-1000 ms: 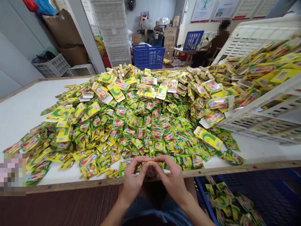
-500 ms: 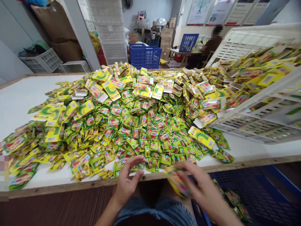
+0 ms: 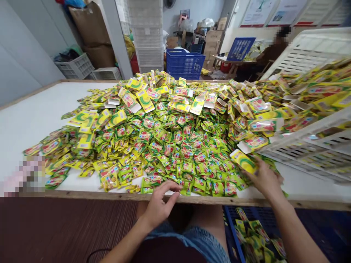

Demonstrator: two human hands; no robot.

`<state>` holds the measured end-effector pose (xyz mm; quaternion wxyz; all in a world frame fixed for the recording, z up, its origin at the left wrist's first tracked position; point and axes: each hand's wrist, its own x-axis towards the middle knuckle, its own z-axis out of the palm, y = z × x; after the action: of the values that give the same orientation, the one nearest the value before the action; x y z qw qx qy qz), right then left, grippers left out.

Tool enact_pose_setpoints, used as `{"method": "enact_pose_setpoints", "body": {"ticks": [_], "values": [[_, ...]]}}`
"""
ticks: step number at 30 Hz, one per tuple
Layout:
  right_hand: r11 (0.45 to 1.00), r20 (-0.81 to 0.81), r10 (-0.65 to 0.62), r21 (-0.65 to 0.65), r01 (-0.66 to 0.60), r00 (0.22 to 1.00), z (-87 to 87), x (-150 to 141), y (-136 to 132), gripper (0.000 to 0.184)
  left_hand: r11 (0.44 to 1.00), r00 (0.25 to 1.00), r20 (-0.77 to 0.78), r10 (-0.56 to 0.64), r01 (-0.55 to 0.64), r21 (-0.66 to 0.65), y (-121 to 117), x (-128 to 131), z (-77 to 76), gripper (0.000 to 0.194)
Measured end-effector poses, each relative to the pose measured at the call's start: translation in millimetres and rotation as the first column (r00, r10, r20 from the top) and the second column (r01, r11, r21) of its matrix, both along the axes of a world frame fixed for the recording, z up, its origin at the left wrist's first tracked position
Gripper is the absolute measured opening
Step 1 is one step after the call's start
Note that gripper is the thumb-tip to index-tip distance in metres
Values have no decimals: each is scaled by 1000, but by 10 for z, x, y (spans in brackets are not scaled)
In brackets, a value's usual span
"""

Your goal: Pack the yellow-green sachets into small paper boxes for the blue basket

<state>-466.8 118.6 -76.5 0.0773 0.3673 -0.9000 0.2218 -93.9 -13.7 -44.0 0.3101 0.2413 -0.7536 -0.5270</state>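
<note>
At the front edge of the table, my left hand [image 3: 163, 202] hovers with thumb and forefinger apart and nothing between them. Small green sachets [image 3: 199, 182] with red fruit pictures lie just beyond it in a broad heap. My right hand [image 3: 265, 179] reaches to the right side of this heap. Its thumb and fingers grip the near end of a flat yellow carton [image 3: 242, 160] with a green curved print, which still rests on the sachets. More yellow cartons [image 3: 145, 101], several with open white flaps, lie on top of the pile.
A tipped white plastic crate [image 3: 304, 146] spills cartons from the right. Below the table edge stands a blue crate [image 3: 233, 233] holding filled-looking packs [image 3: 255, 233]. A pixelated patch [image 3: 24, 177] covers something at the left. Another person [image 3: 270, 54] sits at a far table.
Both hands were together on a small carton. My right hand then carried it down to the right, and is now without it, on another carton. The left hand has stayed near the edge.
</note>
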Motion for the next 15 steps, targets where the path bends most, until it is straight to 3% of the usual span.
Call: {"method": "enact_pose_setpoints", "body": {"ticks": [3,5,6,7,8,9,10,11,12,15], "values": [[984,13,-118,-132,118,993,215,318,15,64,987,996,-65,67,-57,150,11,1,9,23],[935,224,48,-353,35,973,365,774,-5,58,957,981,-182,75,-20,289,7,-54,22,40],[902,377,229,-429,-50,897,422,1051,-39,51,936,966,-251,58,35,351,-2,-89,33,49],[867,520,416,-476,-151,746,462,1338,-90,48,907,949,-316,25,111,406,-16,-121,45,56],[823,641,563,-490,-287,521,482,1613,-159,46,866,931,-364,-9,190,462,-35,-143,57,59],[762,727,630,-510,-399,273,484,1858,-242,46,817,920,-391,-32,250,520,-60,-151,70,58],[720,752,648,-555,-416,118,472,2062,-336,43,768,917,-397,-35,279,577,-89,-141,84,54],[688,753,657,-591,-421,16,449,2218,-437,39,735,922,-387,-15,273,621,-122,-112,100,48],[679,744,668,-618,-397,-17,420,2329,-542,36,726,929,-368,33,231,648,-159,-65,119,41],[687,703,707,-659,-308,73,346,2492,-860,43,776,900,-335,279,-6,630,-283,155,215,35]]}}
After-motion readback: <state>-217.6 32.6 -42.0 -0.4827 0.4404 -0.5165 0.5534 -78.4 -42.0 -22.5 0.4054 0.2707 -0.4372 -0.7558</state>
